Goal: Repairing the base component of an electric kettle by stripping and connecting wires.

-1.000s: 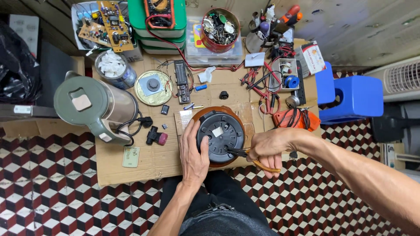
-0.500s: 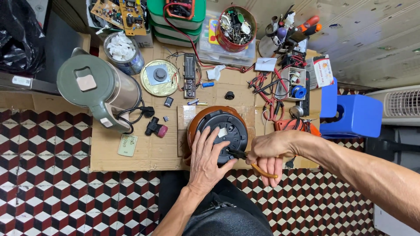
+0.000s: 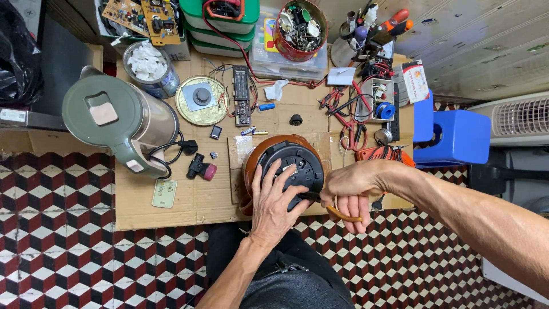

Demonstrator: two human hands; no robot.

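— Where is the brown kettle [image 3: 284,166]?
— Upturned on the cardboard surface [image 3: 189,197], right of the green kettle [image 3: 117,123].
— The grips?
— Left hand [image 3: 274,203] spread flat on its black base; right hand [image 3: 349,189] closed around its handle.

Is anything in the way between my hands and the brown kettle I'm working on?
Nothing visible is. The left hand lies flat on the black base of the upturned brown kettle, and the right hand grips its handle.
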